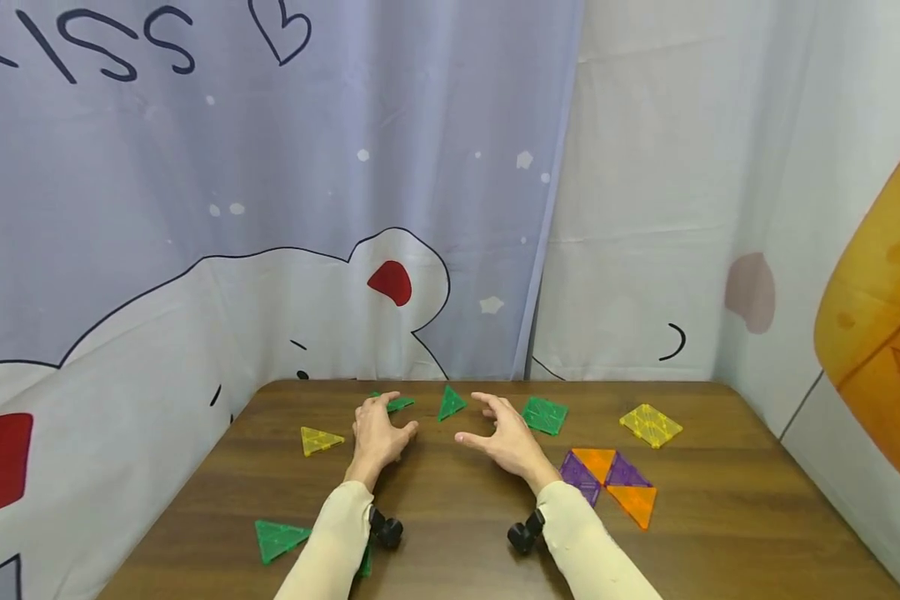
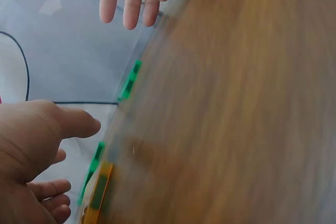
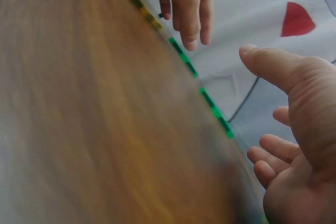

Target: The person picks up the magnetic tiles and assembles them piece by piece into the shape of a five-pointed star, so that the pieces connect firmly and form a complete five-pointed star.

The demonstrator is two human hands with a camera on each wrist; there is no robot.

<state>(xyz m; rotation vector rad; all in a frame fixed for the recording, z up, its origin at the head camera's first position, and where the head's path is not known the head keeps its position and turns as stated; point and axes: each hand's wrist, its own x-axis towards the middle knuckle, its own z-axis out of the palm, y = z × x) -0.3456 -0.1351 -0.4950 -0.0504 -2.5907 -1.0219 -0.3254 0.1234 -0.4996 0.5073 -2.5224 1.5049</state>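
My left hand (image 1: 378,437) and right hand (image 1: 508,437) hover over the wooden table, apart, with fingers spread and loosely bent. Neither holds anything. A green triangular tile (image 1: 451,403) lies between and beyond them. Another green tile (image 1: 400,405) is partly hidden behind my left fingers, and a yellow triangular tile (image 1: 320,441) lies left of that hand. Beyond my right hand is a green square tile (image 1: 545,415). Purple and orange triangular tiles (image 1: 594,460) lie together beside my right wrist. In the right wrist view, my right thumb (image 3: 273,66) stands away from the fingers.
A yellow square tile (image 1: 650,425) lies at the far right. Near the front left is a green triangular tile (image 1: 278,540); another green piece (image 1: 365,562) is mostly covered by my left forearm. A printed curtain (image 1: 450,192) hangs behind the table (image 1: 450,517).
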